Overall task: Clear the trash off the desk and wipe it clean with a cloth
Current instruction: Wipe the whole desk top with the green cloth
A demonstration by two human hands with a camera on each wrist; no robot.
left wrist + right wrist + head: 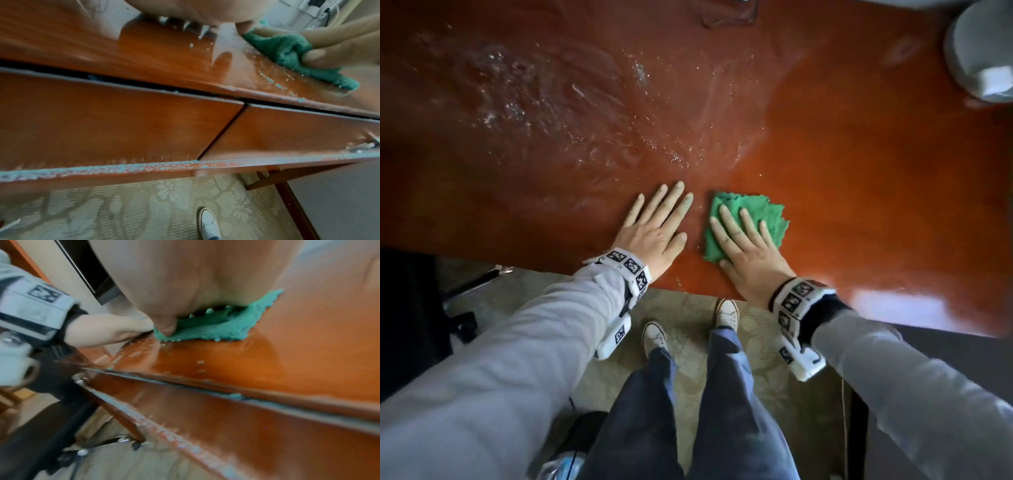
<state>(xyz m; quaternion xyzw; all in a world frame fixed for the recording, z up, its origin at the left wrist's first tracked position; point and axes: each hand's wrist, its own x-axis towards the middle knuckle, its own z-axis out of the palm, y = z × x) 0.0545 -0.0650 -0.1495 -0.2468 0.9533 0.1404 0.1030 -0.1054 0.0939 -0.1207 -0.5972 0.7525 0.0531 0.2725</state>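
Both hands lie flat on the reddish wooden bench (859, 154) close to its near edge. The right hand (748, 251) presses down on a crumpled green cloth (755, 214), fingers straight and spread over it, thumb touching the cloth's near corner. The left hand (654, 228) rests palm down on bare wood just beside the cloth, fingers wide and straight, holding nothing. Wet streaks and small droplets (524, 89) cover the far left part of the bench, and a few specks sit between the cloth and the near edge. A grey, blurred container (983, 54) stands at the far right corner. Below the edge, white shoes (726, 313) stand on patterned carpet (688, 346).
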